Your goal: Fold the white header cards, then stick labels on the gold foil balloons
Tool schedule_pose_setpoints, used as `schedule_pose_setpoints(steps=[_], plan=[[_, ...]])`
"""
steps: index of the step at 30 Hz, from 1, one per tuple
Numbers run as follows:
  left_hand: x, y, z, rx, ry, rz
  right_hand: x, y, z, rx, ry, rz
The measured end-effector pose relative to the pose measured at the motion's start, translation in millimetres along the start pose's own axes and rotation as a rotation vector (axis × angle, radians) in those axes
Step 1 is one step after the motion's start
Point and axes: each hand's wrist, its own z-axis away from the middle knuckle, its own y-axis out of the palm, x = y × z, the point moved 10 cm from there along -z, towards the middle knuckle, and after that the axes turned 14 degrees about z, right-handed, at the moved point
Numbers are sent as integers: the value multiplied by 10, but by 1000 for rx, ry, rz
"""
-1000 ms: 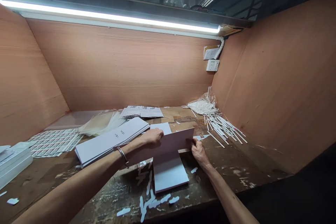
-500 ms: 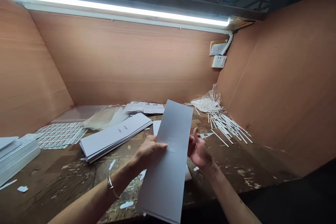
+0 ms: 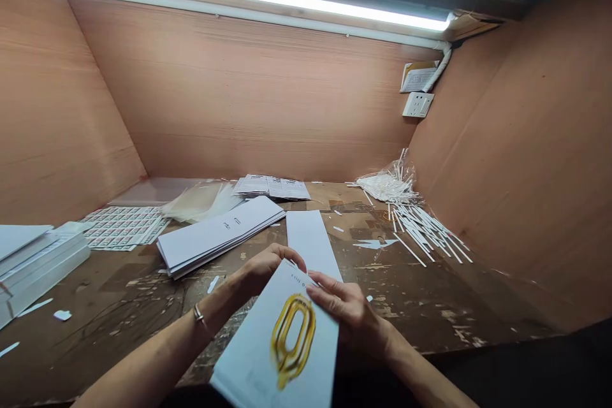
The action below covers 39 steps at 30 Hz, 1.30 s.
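A white folded card, printed with a golden balloon shaped like a 0, is tilted in front of me at the table's near edge. My left hand is closed on its upper left corner, with fingertips at the top edge. My right hand grips the upper right side, its fingers lying over the printed face and the thumb hidden. Just behind the card, a plain white card strip lies flat on the table. Left of that rests a stack of long white cards with small slots.
At the right back, loose white sticks lie beside a plastic bag of sticks. Sticker sheets, clear plastic sleeves and printed papers are along the back left. A box of white cards stands far left.
The long card, opened out before, is now folded over, with its golden print facing up. Both hands have moved to its top edge. The view has shifted slightly.
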Motion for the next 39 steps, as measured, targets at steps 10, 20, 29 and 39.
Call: schedule_pose_setpoints(steps=[10, 20, 29, 39], plan=[[-79, -30, 143, 61, 42, 162, 173, 137, -3, 39, -372, 531], [-78, -75, 170, -202, 139, 132, -296, -329, -341, 40, 265, 16], [-231, -34, 192, -375, 430, -439, -507, 355, -446, 2, 517, 468], [8, -338, 29, -336, 132, 230, -612, 85, -404, 105, 476, -261]])
